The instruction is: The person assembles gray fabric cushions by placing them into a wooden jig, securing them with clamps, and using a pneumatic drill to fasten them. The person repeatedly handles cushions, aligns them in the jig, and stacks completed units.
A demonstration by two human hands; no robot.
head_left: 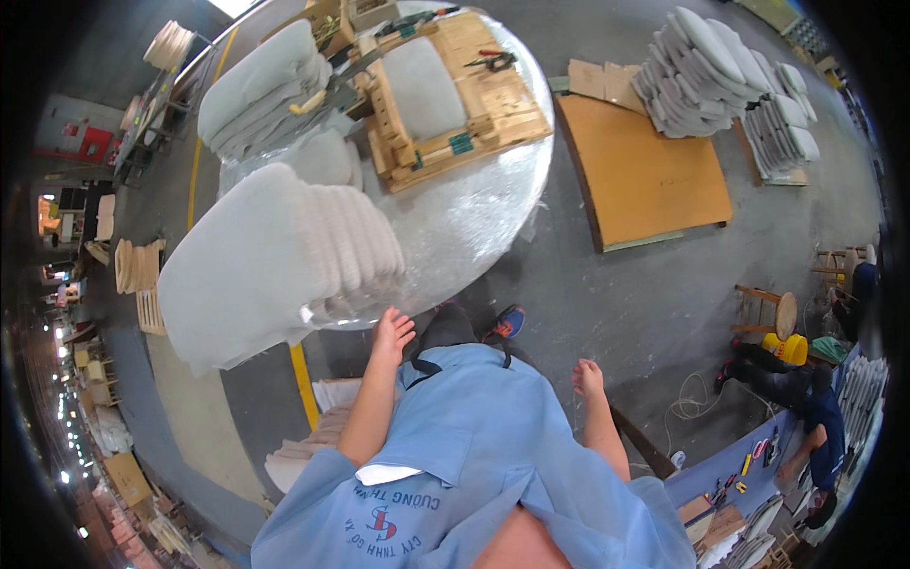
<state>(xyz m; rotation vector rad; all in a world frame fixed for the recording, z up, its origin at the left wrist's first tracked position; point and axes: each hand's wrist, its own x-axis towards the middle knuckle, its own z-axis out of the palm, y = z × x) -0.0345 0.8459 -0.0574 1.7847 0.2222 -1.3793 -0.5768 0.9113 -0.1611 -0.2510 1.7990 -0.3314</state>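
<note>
My left hand is empty, its fingers stretched out, just off the near edge of the round table, whose top is wrapped in shiny film. Closest to it is a leaning stack of grey padded cushions at the table's left side. My right hand hangs over the floor to the right of my body, holding nothing, fingers loosely bent and apart. Farther back on the table, a wooden jig has one grey pad set in it. A red-and-black hand tool lies on the jig.
Another cushion stack stands at the table's far left. Right of the table lies an orange-brown board, with more cushion stacks behind. At the lower right are a co-worker, a wooden stool, a yellow bucket and a loose hose.
</note>
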